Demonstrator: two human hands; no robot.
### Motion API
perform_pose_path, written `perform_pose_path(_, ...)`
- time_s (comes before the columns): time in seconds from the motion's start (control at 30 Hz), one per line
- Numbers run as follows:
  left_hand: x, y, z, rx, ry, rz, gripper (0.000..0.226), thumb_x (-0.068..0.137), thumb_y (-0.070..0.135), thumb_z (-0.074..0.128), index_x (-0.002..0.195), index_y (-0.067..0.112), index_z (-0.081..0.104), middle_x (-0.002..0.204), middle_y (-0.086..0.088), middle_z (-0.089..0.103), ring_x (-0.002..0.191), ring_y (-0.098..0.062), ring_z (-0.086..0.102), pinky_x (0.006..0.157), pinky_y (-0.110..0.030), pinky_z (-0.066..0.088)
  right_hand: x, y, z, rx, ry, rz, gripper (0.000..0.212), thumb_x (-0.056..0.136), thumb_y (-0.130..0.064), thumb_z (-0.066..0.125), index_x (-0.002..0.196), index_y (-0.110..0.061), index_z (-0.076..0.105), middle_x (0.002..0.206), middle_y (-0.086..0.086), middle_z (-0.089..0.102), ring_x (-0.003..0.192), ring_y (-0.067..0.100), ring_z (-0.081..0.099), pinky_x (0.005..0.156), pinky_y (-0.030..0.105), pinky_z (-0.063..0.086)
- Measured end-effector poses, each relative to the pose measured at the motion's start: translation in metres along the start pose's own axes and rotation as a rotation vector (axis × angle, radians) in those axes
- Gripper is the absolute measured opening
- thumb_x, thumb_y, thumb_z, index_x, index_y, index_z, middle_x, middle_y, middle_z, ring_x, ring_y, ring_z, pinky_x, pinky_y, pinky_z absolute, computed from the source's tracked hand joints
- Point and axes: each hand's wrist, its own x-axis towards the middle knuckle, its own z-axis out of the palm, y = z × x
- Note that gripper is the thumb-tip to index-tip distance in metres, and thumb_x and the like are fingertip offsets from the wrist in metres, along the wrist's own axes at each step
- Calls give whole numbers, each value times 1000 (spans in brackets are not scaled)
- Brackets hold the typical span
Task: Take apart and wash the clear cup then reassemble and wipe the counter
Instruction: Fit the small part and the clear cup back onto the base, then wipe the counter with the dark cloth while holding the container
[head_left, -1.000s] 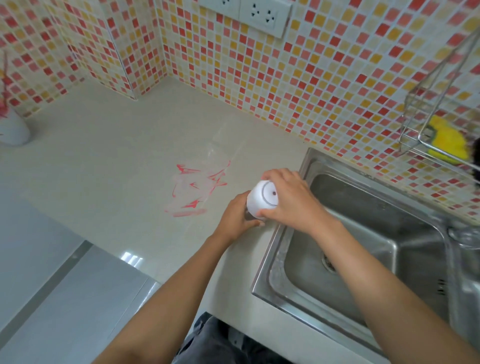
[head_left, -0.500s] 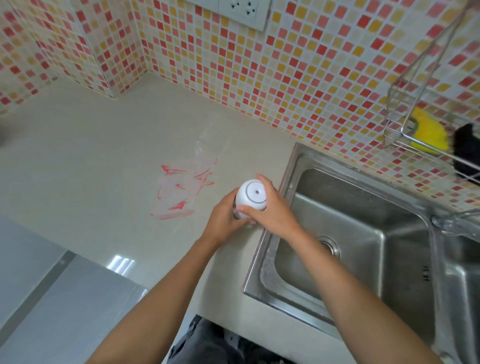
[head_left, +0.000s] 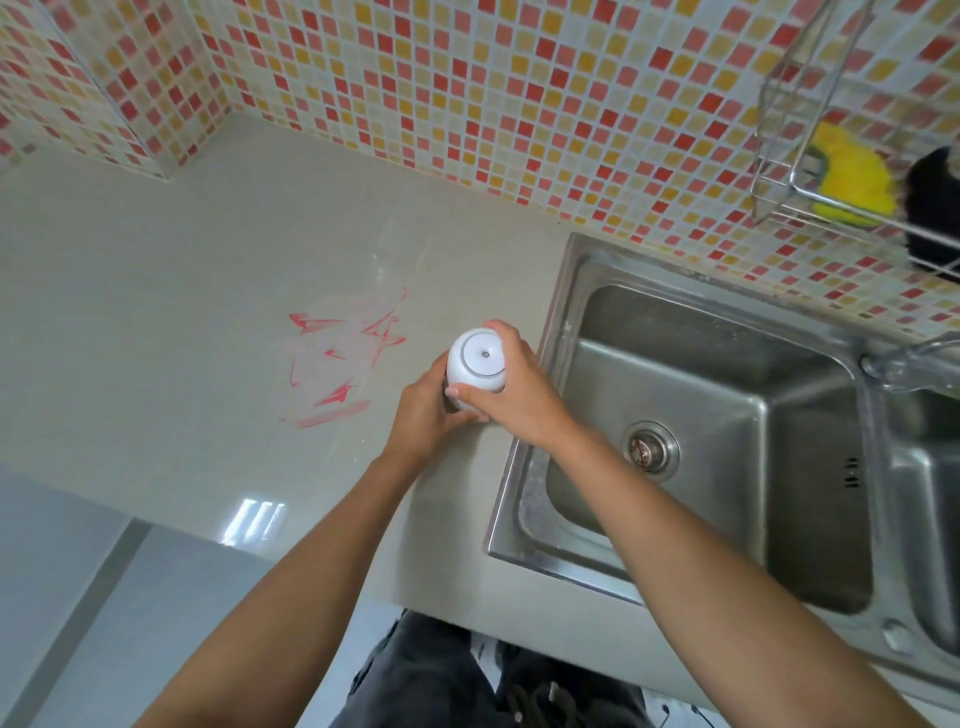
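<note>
Cup (head_left: 475, 364): white domed lid on top, grey ring and small centre hole. Upright, body mostly hidden. Above beige counter (head_left: 156, 312) bearing red smears (head_left: 337, 358).

Smear (head_left: 340, 358) on counter (head_left: 156, 291) left of sink (head_left: 691, 415); rack (head_left: 841, 156) above sink.

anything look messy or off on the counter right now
Yes: a red smear streaks the pale counter, just left of the white-lidded cup that the left hand and right hand hold. It looks half-wiped, with a hazy film around it. Nothing else stands out.
</note>
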Motion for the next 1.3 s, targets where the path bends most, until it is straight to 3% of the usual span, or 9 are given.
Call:
perform_pose_path(0.13, -4, 8, -4, 17, -54, -2, 74, 72, 15, 82, 137, 17, 46, 113, 13, 61, 91, 6, 60, 73, 2, 38, -2, -8, -6, -10, -64, 54, 97, 67, -51, 79, 144, -38, 21, 134, 0, 39, 122, 13, 42, 103, 31, 36)
perform_pose_path(0.27, -7, 9, -20, 179, -171, 8, 83, 76, 9, 65, 149, 20, 28, 140, 11, 46, 125, -13, 49, 95, -5, 36, -10, -12, -16, 11, 2, 50, 99, 78, -57, 68, 152, -32, 8, 156, -1, 22, 141, 12, 24, 108, 24, 19)
perform_pose_path(0.37, -13, 10, -41, 297, -124, -59, 85, 81, 3, 58, 153, 11, 15, 159, -5, 24, 145, -23, 26, 112, -22, 19, -19, -6, -27, -38, 188, -2, 78, 89, -48, 60, 152, -19, 23, 155, 3, 30, 142, 14, 27, 111, 22, 19)
perform_pose_path(0.47, -21, 19, -55, 319, 7, -2, 74, 86, 2, 55, 152, 9, 22, 157, -7, 27, 145, -22, 26, 116, -29, 19, -30, 5, -36, -133, 269, -47, 60, 93, -37, 60, 143, -10, 41, 146, 7, 45, 135, 18, 38, 107, 18, 22)
perform_pose_path(0.67, -28, 45, -44, 327, 237, 192, 44, 96, 14, 53, 140, 11, 46, 148, -7, 44, 138, -24, 38, 114, -35, 28, -53, 20, -43, -174, 391, -113, 35, 93, -25, 61, 125, -9, 61, 120, 5, 64, 111, 20, 59, 98, 29, 43)
perform_pose_path(0.8, -24, 83, -25, 387, 259, 368, 39, 99, 20, 48, 137, 12, 49, 149, -5, 42, 137, -21, 36, 113, -29, 25, -66, 11, -84, -178, 669, -185, 32, 94, -20, 58, 125, -12, 60, 121, 0, 62, 110, 15, 57, 96, 29, 45)
perform_pose_path(1.07, 28, 231, 70, 614, 98, 803, 55, 101, 22, 34, 152, 6, 20, 160, -13, 15, 149, -27, 7, 121, -43, 10, -73, -22, -255, -268, 1156, -272, 27, 92, -11, 55, 118, -9, 61, 116, 5, 60, 108, 16, 55, 92, 17, 38)
perform_pose_path(1.2, 53, 285, 115, 841, 31, 779, 61, 105, 38, 18, 152, 10, -7, 158, -7, -18, 148, -21, -14, 121, -39, -7, -52, -18, -317, -384, 1073, -57, 32, 89, -11, 57, 121, -10, 57, 122, 9, 57, 116, 25, 51, 91, 24, 37)
perform_pose_path(1.3, 65, 297, 134, 974, 31, 702, 65, 103, 45, 11, 149, 9, -17, 153, -8, -28, 145, -22, -23, 121, -41, -8, -33, -8, -350, -455, 832, 231, 46, 90, -25, 60, 133, -14, 46, 132, 10, 50, 121, 30, 49, 94, 38, 44)
